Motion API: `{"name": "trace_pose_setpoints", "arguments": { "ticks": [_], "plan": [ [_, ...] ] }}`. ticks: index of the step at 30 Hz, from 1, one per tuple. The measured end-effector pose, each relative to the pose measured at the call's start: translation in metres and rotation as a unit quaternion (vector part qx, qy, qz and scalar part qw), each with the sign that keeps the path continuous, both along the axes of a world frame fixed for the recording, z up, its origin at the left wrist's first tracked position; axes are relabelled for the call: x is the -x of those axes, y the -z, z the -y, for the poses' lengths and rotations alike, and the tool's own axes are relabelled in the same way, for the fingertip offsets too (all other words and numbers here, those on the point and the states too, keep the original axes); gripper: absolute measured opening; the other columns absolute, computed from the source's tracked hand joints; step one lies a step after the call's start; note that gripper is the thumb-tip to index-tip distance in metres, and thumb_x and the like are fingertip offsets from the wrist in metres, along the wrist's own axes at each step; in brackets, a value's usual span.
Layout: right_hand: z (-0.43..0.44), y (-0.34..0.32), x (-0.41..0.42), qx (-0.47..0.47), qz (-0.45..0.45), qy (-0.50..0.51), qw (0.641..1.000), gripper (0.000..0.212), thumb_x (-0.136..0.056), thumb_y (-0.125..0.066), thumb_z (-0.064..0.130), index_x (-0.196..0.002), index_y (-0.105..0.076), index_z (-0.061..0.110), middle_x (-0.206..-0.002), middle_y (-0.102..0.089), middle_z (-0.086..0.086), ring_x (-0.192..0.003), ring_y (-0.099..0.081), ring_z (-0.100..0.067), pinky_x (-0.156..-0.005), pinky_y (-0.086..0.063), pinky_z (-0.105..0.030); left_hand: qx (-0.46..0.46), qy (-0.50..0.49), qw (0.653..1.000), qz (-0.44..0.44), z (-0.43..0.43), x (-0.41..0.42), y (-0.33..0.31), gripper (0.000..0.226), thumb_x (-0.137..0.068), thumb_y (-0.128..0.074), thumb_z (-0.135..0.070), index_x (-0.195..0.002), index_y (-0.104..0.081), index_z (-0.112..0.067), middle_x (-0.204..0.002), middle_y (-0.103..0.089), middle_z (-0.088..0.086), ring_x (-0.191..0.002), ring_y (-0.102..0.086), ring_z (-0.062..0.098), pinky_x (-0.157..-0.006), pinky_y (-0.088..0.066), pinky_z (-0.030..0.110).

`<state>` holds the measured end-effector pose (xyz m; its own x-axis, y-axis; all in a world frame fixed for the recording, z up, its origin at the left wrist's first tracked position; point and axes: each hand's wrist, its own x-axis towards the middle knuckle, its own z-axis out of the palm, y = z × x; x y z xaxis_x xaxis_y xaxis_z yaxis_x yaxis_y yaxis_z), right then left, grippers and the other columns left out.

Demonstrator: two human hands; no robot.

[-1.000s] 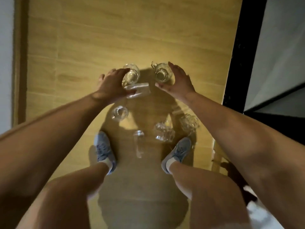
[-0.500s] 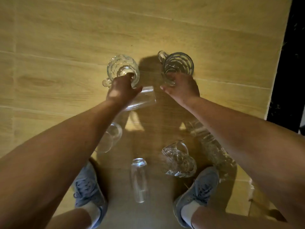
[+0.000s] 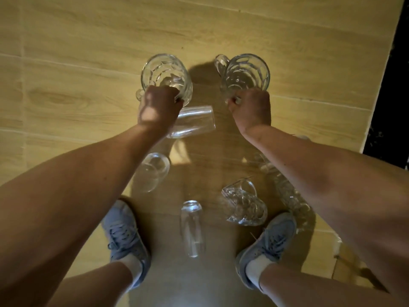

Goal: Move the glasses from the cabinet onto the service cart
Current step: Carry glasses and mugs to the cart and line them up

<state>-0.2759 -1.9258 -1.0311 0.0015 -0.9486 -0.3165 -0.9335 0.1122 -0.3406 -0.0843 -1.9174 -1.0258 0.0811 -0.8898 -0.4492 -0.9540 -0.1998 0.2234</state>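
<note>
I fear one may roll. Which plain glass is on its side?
The smooth tumbler beside the left hand: it runs crosswise, while the tall glass between the shoes and the rounded glass stand upright.

Pale wood-grain floor (image 3: 88, 63) planks run left to right under warm yellow light. A black strip (image 3: 394, 96) edges the right side, and a shadow (image 3: 221, 151) darkens the middle.

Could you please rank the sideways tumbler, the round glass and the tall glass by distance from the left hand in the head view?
1. sideways tumbler, just beside the left hand.
2. round glass, lower down, left side.
3. tall glass, between the shoes.
</note>
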Motion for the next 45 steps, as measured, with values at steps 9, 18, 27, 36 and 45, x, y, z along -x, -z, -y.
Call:
{"name": "trace_pose_setpoints", "arguments": {
  "ticks": [9, 18, 27, 36, 45],
  "plan": [
    [-0.018, -0.199, -0.029, -0.033, 0.036, 0.004, 0.999, 0.018, -0.088, -0.060, 0.019, -0.103, -0.069, 0.015, -0.102, -0.069, -0.013, -0.096, -0.062, -0.032, -0.086, -0.049, -0.037, -0.032, -0.023, 0.998, -0.058, -0.021, -0.021, -0.189, 0.022, -0.090, -0.056, -0.033, -0.099, -0.071, -0.018, -0.099, -0.067, 0.012, -0.094, -0.061, 0.033, -0.079, -0.049, 0.036],
    [-0.019, -0.480, -0.071, -0.010, 0.110, 0.094, 0.989, 0.011, -0.086, -0.060, 0.021, -0.094, -0.067, 0.016, -0.089, -0.068, -0.009, -0.086, -0.064, -0.026, -0.083, -0.052, -0.041, 0.039, -0.013, 0.995, -0.089, -0.003, -0.055, -0.489, 0.019, -0.090, -0.059, -0.027, -0.094, -0.072, -0.014, -0.093, -0.070, 0.013, -0.093, -0.063, 0.030, -0.077, -0.049, 0.033],
    [-0.040, -0.680, -0.094, 0.022, 0.103, 0.019, 0.994, 0.012, -0.083, -0.065, 0.020, -0.092, -0.071, 0.015, -0.092, -0.070, -0.011, -0.089, -0.066, -0.029, -0.084, -0.055, -0.039, 0.105, -0.021, 0.993, -0.056, -0.054, -0.088, -0.681, 0.019, -0.086, -0.065, -0.033, -0.099, -0.073, -0.021, -0.096, -0.071, 0.009, -0.093, -0.064, 0.029, -0.075, -0.051, 0.034],
    [-0.075, -0.747, -0.090, 0.039, 0.095, -0.174, 0.979, 0.013, -0.080, -0.064, 0.027, -0.089, -0.070, 0.020, -0.098, -0.068, -0.012, -0.096, -0.063, -0.032, -0.083, -0.054, -0.036, 0.187, -0.193, 0.962, -0.053, -0.165, -0.095, -0.743, 0.020, -0.082, -0.071, -0.034, -0.100, -0.074, -0.027, -0.101, -0.072, 0.003, -0.100, -0.064, 0.023, -0.085, -0.053, 0.037],
    [-0.181, -0.776, -0.163, 0.033, 0.094, -0.412, 0.906, 0.009, -0.077, -0.066, 0.020, -0.072, -0.060, 0.024, -0.087, -0.070, -0.008, -0.090, -0.065, -0.028, -0.083, -0.053, -0.036, 0.160, -0.395, 0.904, -0.009, -0.352, -0.115, -0.770, 0.019, -0.085, -0.068, -0.030, -0.098, -0.074, -0.019, -0.102, -0.071, 0.005, -0.101, -0.063, 0.022, -0.082, -0.048, 0.029]
  ]
}}
